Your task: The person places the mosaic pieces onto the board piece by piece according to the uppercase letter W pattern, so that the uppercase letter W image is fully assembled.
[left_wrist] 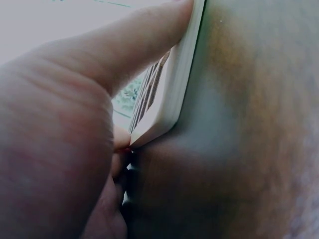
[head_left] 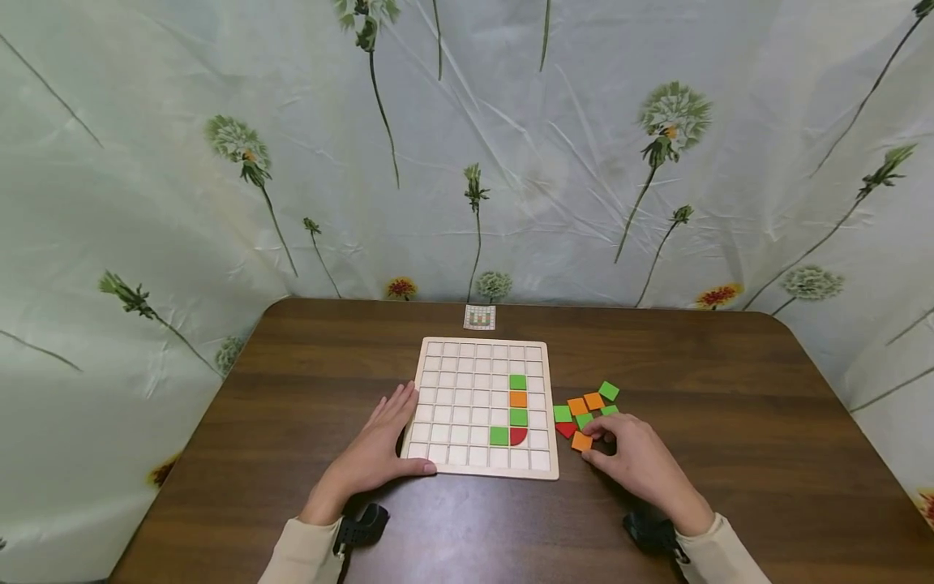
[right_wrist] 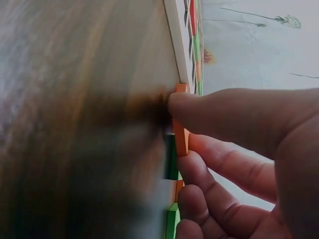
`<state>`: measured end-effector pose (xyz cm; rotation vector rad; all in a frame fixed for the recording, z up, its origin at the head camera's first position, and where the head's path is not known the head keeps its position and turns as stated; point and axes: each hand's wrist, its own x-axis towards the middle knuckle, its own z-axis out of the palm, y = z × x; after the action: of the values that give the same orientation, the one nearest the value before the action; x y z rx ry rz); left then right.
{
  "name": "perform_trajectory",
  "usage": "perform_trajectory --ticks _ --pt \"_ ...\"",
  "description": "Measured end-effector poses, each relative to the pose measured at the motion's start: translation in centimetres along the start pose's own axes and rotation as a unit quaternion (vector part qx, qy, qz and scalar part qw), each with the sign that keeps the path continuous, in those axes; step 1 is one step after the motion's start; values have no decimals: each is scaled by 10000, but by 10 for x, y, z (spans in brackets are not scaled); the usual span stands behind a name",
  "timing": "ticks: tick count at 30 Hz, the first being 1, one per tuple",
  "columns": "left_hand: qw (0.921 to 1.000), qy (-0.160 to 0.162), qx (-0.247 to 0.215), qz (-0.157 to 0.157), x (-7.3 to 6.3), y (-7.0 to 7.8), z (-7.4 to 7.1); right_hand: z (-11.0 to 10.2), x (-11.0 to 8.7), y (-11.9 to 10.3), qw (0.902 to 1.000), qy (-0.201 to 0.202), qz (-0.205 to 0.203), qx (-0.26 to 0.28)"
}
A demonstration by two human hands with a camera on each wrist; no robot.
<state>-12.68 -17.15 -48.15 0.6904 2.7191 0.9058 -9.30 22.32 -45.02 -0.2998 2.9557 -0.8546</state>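
Observation:
A pale wooden grid board (head_left: 467,405) lies on the table. My left hand (head_left: 383,438) rests against its near left corner, fingers stretched along the left side and thumb (left_wrist: 144,40) on the front edge. To the right of the board, my right hand (head_left: 638,458) pinches an orange square tile (right_wrist: 181,142) between thumb and fingers. On the board, a green tile (head_left: 518,382), an orange tile (head_left: 518,399) and another green tile (head_left: 518,417) form a column above a red rounded tile (head_left: 518,436). Left of the red one sits a green tile (head_left: 499,436).
Loose tiles lie right of the board, among them a red one (head_left: 565,429), a green one (head_left: 609,391) and an orange one (head_left: 594,401). A small patterned card (head_left: 479,317) lies behind the board, near the back edge of the brown table (head_left: 328,349). Floral cloth (head_left: 511,122) hangs behind.

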Motion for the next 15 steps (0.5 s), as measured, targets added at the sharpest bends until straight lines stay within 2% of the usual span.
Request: perform_trajectory --ticks 15 --pt "10000 -15 32 -2 1 3 -2 -2 1 -4 9996 210 -204 21"
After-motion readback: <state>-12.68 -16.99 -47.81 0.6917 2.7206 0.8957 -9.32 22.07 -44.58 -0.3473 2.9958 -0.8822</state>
